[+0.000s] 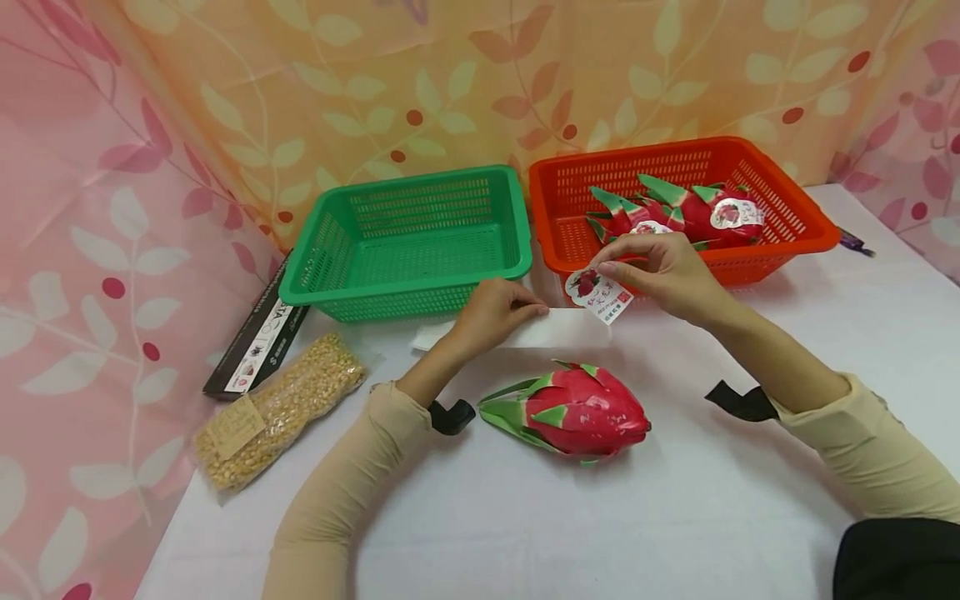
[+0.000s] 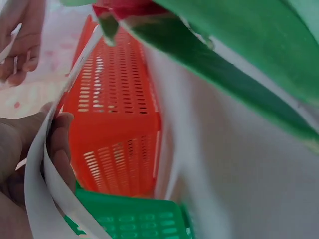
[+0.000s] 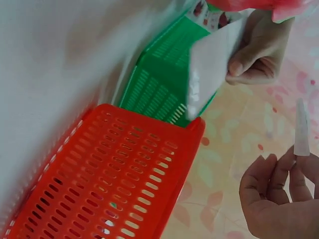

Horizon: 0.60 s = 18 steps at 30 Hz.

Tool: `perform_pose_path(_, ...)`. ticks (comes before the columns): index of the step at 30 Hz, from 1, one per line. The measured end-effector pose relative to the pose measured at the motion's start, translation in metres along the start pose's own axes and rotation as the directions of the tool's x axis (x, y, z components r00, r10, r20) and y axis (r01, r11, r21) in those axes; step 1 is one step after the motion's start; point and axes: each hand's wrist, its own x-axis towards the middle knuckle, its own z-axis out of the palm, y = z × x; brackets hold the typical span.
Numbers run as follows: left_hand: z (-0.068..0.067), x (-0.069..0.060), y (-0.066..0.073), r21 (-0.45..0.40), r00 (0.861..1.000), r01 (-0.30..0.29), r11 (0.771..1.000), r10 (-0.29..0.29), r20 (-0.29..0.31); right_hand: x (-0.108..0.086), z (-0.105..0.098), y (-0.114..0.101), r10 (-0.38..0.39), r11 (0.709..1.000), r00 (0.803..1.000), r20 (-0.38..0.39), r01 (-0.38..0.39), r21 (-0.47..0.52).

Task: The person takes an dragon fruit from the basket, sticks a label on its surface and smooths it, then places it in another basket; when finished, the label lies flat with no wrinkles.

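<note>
Between thumb and fingertips, my right hand (image 1: 667,275) pinches a white label sticker (image 1: 598,294) printed with a red fruit and writing, in front of the red basket. My left hand (image 1: 491,317) grips a white strip of label paper (image 1: 570,329), which the left wrist view shows bent beneath the fingers. Printed fruit labels show on that strip (image 3: 209,64) in the right wrist view. A red dragon fruit (image 1: 592,408) with green scales lies on its side on the table, nearer than both hands and touched by neither.
A green basket (image 1: 405,297) stands behind my left hand. Right of it, the red basket (image 1: 553,200) holds labelled dragon fruits (image 1: 701,221). On the left lie a bag of yellow kernels (image 1: 300,400) and a long black box (image 1: 258,342). A pen (image 1: 855,243) lies far right.
</note>
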Motion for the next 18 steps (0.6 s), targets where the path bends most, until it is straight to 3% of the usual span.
perform_pose_path(5, 0.007, 0.002, -0.001, 0.055, 0.998, -0.05, 0.997, 0.048, 0.038, 0.001, 0.005, 0.001, 0.014, 0.996, 0.998, 0.068, -0.009, -0.087)
perform_pose_path(9, 0.002, 0.0, 0.0, 0.028, 0.998, -0.068, 0.997, 0.068, 0.008, -0.001, 0.007, -0.002, 0.035, 0.988, 0.993, 0.11, -0.018, -0.151)
perform_pose_path(13, -0.011, -0.007, 0.015, -0.091, 0.997, -0.056, 0.994, 0.05, -0.061, 0.0, 0.006, -0.005, 0.043, 0.981, 0.99, 0.134, -0.016, -0.193)
perform_pose_path(16, -0.021, -0.012, 0.03, -0.197, 0.993, -0.055, 0.979, 0.032, -0.117, 0.0, 0.006, -0.008, 0.048, 0.977, 0.989, 0.142, -0.017, -0.212)
perform_pose_path(18, -0.025, -0.015, 0.04, -0.225, 0.99, -0.053, 0.973, 0.022, -0.138, 0.0, 0.006, -0.011, 0.052, 0.975, 0.988, 0.148, -0.019, -0.22)
